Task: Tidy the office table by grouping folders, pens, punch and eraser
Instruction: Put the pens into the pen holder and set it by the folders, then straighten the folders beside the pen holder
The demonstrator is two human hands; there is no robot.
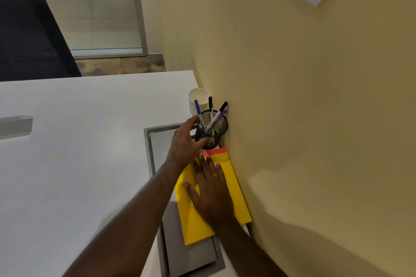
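A black mesh pen holder stands against the yellow wall, with several pens sticking out of it. My left hand wraps its fingers and thumb around the holder's side. Just in front of the holder lies a yellow folder on top of a red folder, of which only the far edge shows. My right hand lies flat on the yellow folder with fingers spread. No punch or eraser is in view.
A white paper cup stands behind the pen holder. A grey cable hatch is set into the white table, partly under the folders. A grey object lies at the left edge. A dark chair stands beyond the table.
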